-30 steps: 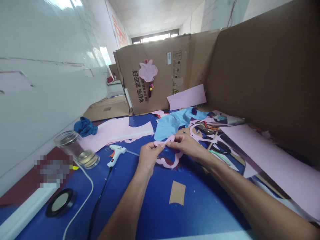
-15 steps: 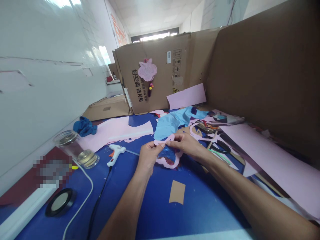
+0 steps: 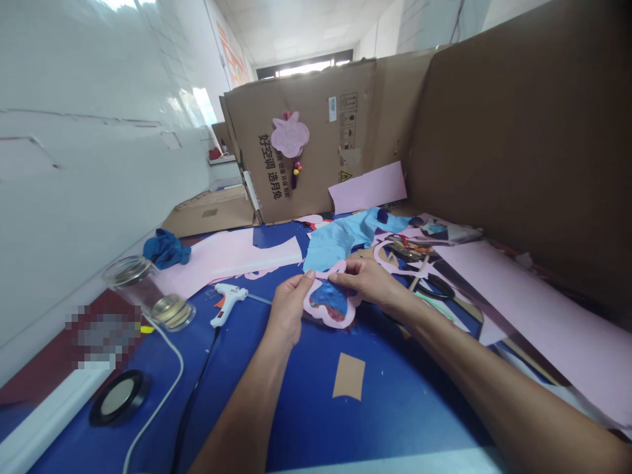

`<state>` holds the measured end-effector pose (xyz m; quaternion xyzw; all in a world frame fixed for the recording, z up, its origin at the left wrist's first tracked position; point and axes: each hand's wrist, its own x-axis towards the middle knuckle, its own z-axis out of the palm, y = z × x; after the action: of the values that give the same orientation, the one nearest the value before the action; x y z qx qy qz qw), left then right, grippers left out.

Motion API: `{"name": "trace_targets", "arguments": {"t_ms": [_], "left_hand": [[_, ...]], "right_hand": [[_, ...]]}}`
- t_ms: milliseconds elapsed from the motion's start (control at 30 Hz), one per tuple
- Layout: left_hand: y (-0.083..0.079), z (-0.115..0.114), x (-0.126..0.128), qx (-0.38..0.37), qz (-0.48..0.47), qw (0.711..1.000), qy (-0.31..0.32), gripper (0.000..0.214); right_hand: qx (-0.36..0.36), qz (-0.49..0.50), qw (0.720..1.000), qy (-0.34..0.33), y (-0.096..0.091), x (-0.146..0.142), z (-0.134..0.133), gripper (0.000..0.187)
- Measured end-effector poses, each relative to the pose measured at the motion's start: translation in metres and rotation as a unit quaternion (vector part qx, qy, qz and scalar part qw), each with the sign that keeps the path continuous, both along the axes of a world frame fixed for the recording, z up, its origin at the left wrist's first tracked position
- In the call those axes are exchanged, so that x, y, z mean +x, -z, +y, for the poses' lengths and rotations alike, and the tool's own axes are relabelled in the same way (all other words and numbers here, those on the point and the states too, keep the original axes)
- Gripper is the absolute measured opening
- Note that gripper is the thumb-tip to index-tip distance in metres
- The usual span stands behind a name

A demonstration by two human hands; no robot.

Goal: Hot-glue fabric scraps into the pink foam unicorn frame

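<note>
Between my hands, above the blue table, is a pink scalloped paper cutout [image 3: 340,322] with shiny blue and reddish material showing inside its outline. My left hand [image 3: 290,299] pinches its upper left edge with the thumb on top. On the upper right, my right hand [image 3: 364,280] grips it between thumb and fingers. A light blue cloth [image 3: 336,238] lies just behind the hands. To the left rests a white hot glue gun [image 3: 229,303] with a glue stick at its back end. A small brown card piece [image 3: 349,376] lies nearer to me.
At left stand a glass jar [image 3: 170,309], a black tape roll [image 3: 118,397] and a blue crumpled cloth [image 3: 166,247]. Scissors [image 3: 435,288] lie among scraps at right, beside a large pink sheet [image 3: 533,309]. A cardboard wall [image 3: 316,171] bears a pink flower-shaped ornament [image 3: 290,135].
My left thumb has shifted left toward the cutout's edge, so more of the pink outline and blue inside shows. My right hand has stayed almost in place.
</note>
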<state>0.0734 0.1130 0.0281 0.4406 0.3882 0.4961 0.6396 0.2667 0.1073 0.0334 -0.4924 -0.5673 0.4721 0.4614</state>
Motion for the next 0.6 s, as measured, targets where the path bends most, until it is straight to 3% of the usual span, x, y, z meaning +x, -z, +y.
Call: {"name": "trace_targets", "arguments": {"t_ms": [600], "left_hand": [[-0.0005, 0.0018, -0.0016, -0.035, 0.021, 0.999, -0.024, 0.066]], "right_hand": [[-0.007, 0.006, 1.000, 0.011, 0.0044, 0.0025, 0.0044, 0.040]]}}
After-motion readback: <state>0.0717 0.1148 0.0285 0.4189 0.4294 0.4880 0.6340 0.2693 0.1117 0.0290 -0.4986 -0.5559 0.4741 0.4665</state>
